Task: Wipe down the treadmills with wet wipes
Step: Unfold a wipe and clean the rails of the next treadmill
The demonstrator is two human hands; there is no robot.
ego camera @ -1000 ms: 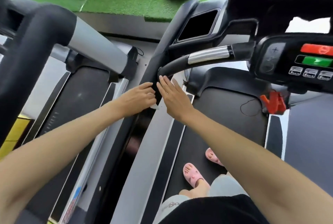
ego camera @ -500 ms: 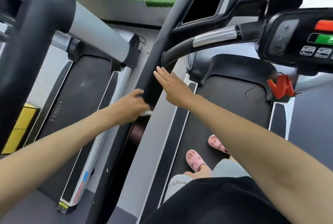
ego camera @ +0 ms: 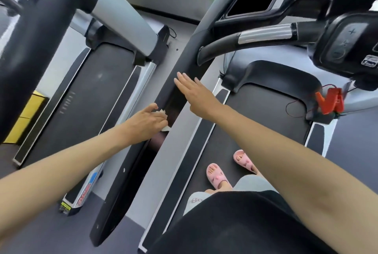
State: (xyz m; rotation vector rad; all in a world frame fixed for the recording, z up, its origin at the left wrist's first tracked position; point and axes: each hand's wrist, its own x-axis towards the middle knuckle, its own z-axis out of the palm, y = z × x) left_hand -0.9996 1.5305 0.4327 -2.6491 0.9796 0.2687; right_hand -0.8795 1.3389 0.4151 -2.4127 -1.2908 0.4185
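Head view is showing the left hand [ego camera: 146, 123] clutching the wipe [ego camera: 165, 128] against the black rail [ego camera: 185, 63], the right hand [ego camera: 194, 94] lying flat on it higher up, fingers straight, so wiping is seemingly running midway, with handlebar [ego camera: 266, 34], console [ego camera: 345, 43] and the other treadmill [ego camera: 98, 82] probably waiting.

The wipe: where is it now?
Head view, left of centre: the left hand holds the wipe against the black rail, just below the right hand.

Two treadmills [ego camera: 88, 94]: one left of my left hand [ego camera: 146, 124], one by right hand [ego camera: 196, 94]. One wipe [ego camera: 162, 112]. Two slippers [ego camera: 215, 176]. One red clip [ego camera: 329, 100].
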